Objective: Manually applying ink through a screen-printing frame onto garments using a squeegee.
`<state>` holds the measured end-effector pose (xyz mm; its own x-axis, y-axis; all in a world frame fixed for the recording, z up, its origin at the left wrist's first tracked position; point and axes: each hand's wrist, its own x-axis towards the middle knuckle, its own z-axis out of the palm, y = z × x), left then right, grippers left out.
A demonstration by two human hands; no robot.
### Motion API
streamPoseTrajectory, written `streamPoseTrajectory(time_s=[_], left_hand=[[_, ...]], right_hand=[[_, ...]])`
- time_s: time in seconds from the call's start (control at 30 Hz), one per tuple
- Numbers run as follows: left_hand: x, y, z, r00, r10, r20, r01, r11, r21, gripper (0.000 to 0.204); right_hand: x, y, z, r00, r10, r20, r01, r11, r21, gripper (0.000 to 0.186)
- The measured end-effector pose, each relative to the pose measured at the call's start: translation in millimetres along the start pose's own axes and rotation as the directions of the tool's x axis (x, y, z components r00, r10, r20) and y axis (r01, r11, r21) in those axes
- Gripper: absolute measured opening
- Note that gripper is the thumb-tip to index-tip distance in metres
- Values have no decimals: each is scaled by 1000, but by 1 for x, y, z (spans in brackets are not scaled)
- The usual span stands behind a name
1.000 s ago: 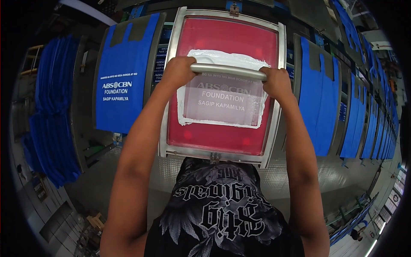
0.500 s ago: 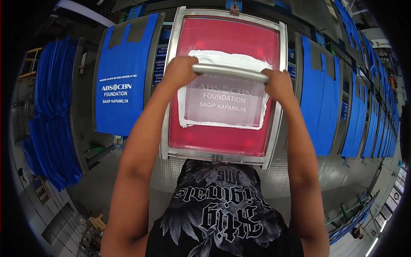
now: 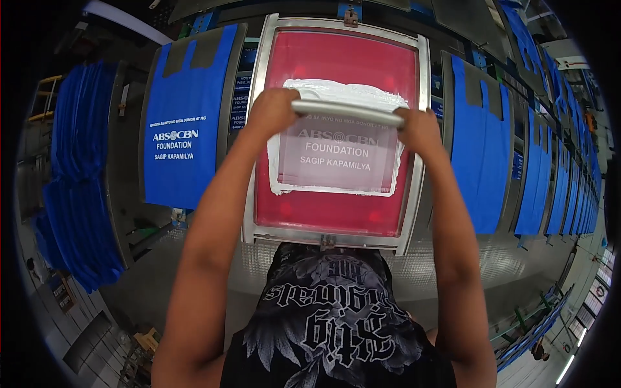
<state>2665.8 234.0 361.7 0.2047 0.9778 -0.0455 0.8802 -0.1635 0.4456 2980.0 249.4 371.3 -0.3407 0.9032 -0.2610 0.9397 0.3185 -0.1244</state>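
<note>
I have the left hand (image 3: 275,111), at eleven o'clock from the view's centre, clamped on one end of a silvery bar (image 3: 349,110), and the right hand (image 3: 419,131), at two, clasping the other. The bar sits at one o'clock, above white paste (image 3: 362,92) on a red screen (image 3: 330,216) inside a metal frame (image 3: 424,68). I see blue cloth (image 3: 184,90) at ten.

Blue fabric piece (image 3: 184,178), white-printed, on grey board (image 3: 176,61), left; blue cloths (image 3: 479,168), rowed, right; blue stack (image 3: 84,129), far left.
</note>
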Motion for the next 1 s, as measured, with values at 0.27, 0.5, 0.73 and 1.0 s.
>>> streamPoseTrajectory(time_s=[0.27, 0.5, 0.73, 1.0], left_hand=[[-184, 19, 30, 997, 69, 28, -67, 996, -54, 34], [-30, -8, 14, 993, 89, -79, -88, 996, 19, 22], [1, -2, -30, 996, -73, -44, 74, 997, 20, 44], [-218, 52, 52, 669, -36, 742, 374, 880, -294, 44]], right_hand=[[-169, -50, 57, 1000, -16, 1, 16, 990, 139, 37], [-29, -6, 26, 990, -56, -132, 50, 998, -47, 35], [31, 6, -39, 996, -77, 42, 71, 988, 139, 39], [81, 28, -31, 990, -122, 75, 120, 992, 26, 56]])
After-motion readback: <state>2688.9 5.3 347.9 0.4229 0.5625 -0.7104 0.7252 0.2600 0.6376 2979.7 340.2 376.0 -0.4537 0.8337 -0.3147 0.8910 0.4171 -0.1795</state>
